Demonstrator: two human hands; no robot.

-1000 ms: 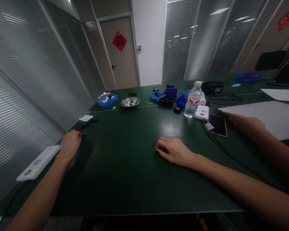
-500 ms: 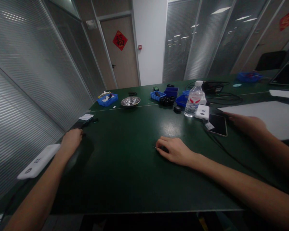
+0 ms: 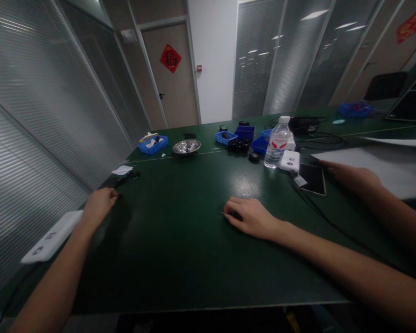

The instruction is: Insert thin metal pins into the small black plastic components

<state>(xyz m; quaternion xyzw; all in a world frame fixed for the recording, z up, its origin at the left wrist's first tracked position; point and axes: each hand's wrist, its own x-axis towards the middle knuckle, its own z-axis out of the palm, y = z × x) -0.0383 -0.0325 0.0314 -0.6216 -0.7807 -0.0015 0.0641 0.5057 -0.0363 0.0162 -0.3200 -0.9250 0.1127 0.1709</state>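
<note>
My left hand (image 3: pixel 97 206) lies at the left edge of the green table (image 3: pixel 180 259), fingers curled under; what they hold, if anything, is hidden. A white power bank (image 3: pixel 50 237) sits just behind its wrist. My right hand (image 3: pixel 252 216) rests palm down in the middle of the table. Its fingers are closed over a small dark object (image 3: pixel 234 215) with a thin metal tip poking out to the left. Another person's hand (image 3: pixel 354 178) lies flat at the right, beside a black phone (image 3: pixel 311 179).
Further back stand a water bottle (image 3: pixel 276 143), a white charger (image 3: pixel 290 162), a steel bowl (image 3: pixel 186 147), several blue bins (image 3: pixel 154 144) and black round parts (image 3: pixel 240 145). Cables run along the right side. White sheets (image 3: pixel 384 166) cover the far right. Glass partitions close off the left.
Both my hands stay where they were. Only the view has shifted slightly.
</note>
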